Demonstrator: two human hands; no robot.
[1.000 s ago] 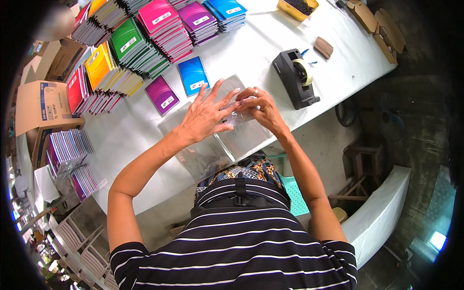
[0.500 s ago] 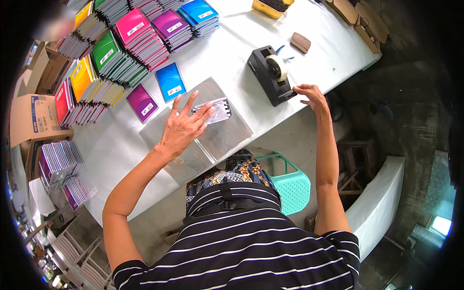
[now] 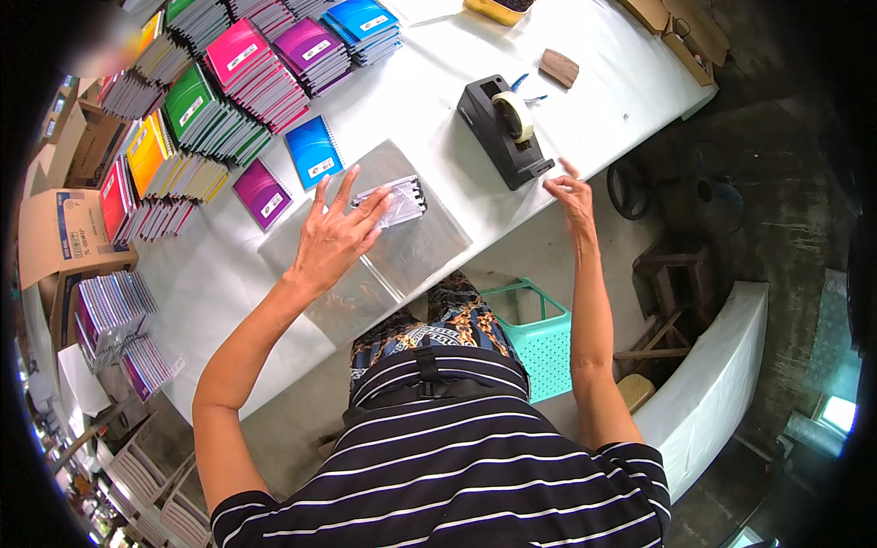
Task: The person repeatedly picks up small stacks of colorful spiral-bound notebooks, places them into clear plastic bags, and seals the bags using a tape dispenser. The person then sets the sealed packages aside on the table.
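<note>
My left hand (image 3: pixel 333 236) lies with its fingers spread on clear plastic sleeves (image 3: pixel 429 239) on the table. Its fingertips touch a small stack of white slips (image 3: pixel 397 205) with dark, notched edges on top of the plastic. Just off the front end of a black tape dispenser (image 3: pixel 501 137) is my right hand (image 3: pixel 574 196), with thumb and fingers drawn together and one finger raised and blurred. Whatever may be pinched there is too small to make out. A roll of pale tape (image 3: pixel 512 119) sits in the dispenser.
Beyond my left hand lie a purple notebook (image 3: pixel 262 194) and a blue notebook (image 3: pixel 313 153). Stacks of coloured spiral notebooks (image 3: pixel 239 55) fill the far left. A brown block (image 3: pixel 558 68) lies behind the dispenser. A green stool (image 3: pixel 539 352) stands below the table edge.
My right hand has come away from the dispenser's front end, slightly down and toward me. My left hand stays on the plastic and slips. The whole view has shifted a little.
</note>
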